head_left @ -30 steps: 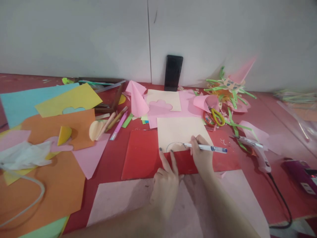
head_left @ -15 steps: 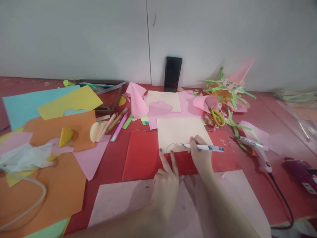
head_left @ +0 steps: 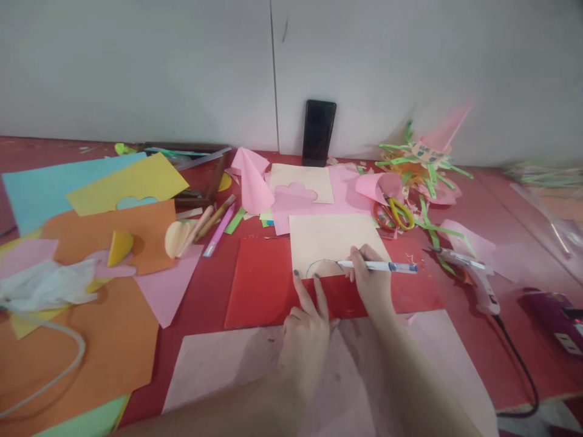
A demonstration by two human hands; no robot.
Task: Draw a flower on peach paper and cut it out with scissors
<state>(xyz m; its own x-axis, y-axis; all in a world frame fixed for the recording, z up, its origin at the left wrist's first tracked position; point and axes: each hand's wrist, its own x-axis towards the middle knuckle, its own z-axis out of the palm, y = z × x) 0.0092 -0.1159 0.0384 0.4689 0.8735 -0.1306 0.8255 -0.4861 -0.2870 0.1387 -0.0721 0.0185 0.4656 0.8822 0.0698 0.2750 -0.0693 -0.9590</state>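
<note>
My right hand [head_left: 371, 282] grips a white pen [head_left: 379, 266] with a blue cap on its far end. The pen's tip meets a cream sheet of paper [head_left: 337, 237], at the right end of a drawn arch-shaped line. Two fingertips of my left hand [head_left: 307, 331], stretched apart, press the sheet's lower edge; its other fingers are folded. Beneath the cream sheet lies a red board [head_left: 259, 282]. A large pale pink sheet [head_left: 228, 367] spreads under my forearms.
A black phone [head_left: 318, 133] leans on the wall. Pink paper cones [head_left: 255, 188], yellow-handled scissors [head_left: 401, 213] and a glue gun [head_left: 473, 276] with a cord lie around the board. Orange sheets [head_left: 109, 340] cover the left side. A purple power strip [head_left: 553, 318] sits far right.
The pen and my right hand have shifted very slightly to the right. My left hand keeps its place on the paper's edge, and the view has tilted slightly.
</note>
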